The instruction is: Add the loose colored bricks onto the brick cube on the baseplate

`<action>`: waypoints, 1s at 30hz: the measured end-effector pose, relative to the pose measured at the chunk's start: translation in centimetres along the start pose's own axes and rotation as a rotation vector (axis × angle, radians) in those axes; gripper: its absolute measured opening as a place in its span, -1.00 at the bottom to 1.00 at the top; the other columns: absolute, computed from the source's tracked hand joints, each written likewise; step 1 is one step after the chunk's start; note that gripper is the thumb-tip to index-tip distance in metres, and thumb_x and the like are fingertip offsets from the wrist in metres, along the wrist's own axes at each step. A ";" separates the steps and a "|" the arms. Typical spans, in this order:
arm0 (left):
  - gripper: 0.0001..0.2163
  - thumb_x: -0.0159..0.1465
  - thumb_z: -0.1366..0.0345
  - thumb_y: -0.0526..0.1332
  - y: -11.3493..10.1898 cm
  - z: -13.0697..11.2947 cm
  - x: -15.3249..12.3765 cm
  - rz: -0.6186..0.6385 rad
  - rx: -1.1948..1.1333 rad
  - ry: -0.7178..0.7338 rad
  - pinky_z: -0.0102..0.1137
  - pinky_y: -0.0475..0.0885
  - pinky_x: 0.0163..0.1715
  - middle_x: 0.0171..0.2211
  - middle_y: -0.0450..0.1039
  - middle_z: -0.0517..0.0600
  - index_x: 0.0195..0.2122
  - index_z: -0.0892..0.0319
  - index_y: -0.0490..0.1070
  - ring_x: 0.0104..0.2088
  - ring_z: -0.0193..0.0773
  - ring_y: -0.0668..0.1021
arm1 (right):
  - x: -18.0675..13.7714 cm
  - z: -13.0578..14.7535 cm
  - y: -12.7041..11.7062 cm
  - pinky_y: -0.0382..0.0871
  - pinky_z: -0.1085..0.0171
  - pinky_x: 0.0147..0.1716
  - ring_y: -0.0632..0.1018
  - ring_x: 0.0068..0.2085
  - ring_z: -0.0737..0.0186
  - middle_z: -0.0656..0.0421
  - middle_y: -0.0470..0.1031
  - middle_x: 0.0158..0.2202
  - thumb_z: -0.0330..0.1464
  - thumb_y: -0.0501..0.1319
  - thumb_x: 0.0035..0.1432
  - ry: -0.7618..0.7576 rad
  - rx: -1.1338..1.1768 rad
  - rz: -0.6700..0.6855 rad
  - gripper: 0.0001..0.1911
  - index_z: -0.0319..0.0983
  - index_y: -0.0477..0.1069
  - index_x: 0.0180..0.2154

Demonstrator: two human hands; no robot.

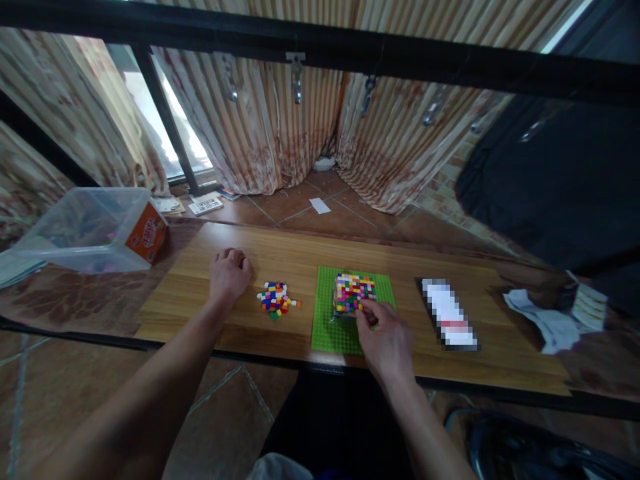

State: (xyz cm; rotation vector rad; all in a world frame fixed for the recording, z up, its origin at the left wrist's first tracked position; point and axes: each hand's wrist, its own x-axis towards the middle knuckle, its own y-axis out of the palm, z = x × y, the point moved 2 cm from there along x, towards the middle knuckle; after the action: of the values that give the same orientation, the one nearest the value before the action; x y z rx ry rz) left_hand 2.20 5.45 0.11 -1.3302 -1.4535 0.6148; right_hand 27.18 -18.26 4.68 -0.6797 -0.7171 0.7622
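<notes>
Right hand at the brick block, left hand apart

Left: palm down on the wooden table, fingers loosely curled; cannot tell if they hide anything. Loose bricks heaped just beside it, between the 2 hands. Right: thumb and finger narrowed at the block's near right corner; from here, cannot tell whether 1 brick is pinched. Block sits on the green base plate. My reading: a brick is being set or pressed into the top layer; next move calls for light, square pressure.

Lime-green baseplate, multicol. brick block, mixed-col. loose bricks, tan-striped curtains w/ reddish, poss. floral, blotches.
</notes>
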 end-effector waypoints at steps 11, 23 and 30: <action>-0.75 0.24 0.25 0.05 0.0 0.0 -0.1 -0.001 -0.013 0.006 -0.13 0.29 0.10 -0.10 0.47 0.15 -0.19 0.17 0.46 0.00 0.02 0.43 | -0.3 -0.5 0.0 0.41 0.20 -0.31 0.55 -0.36 0.19 0.05 0.58 -0.27 -0.18 0.07 0.25 -0.012 0.048 -0.003 -0.66 -0.24 0.54 -0.26; -0.73 0.24 0.25 0.04 0.0 0.0 -0.1 0.013 -0.001 0.003 -0.11 0.28 0.08 -0.08 0.47 0.17 -0.17 0.19 0.47 -0.02 0.04 0.43 | -1.3 -1.4 0.8 0.49 0.15 -0.14 0.59 -0.18 0.15 0.02 0.59 -0.22 -0.24 0.09 0.32 -0.204 0.063 -0.168 -0.66 -0.25 0.60 -0.20; -0.73 0.24 0.24 0.04 0.1 0.0 -0.2 0.011 0.017 0.011 -0.14 0.30 0.07 -0.10 0.47 0.17 -0.18 0.19 0.46 -0.03 0.02 0.44 | -1.7 -1.7 1.2 0.50 0.20 -0.17 0.57 -0.19 0.20 0.06 0.56 -0.22 -0.25 0.09 0.34 -0.224 0.041 -0.219 -0.68 -0.22 0.60 -0.17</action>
State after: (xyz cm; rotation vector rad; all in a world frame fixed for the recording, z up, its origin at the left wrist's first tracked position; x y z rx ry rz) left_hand 2.19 5.34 -0.02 -1.3271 -1.4304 0.6246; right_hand 27.13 -19.40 2.25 -0.4727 -0.9604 0.6545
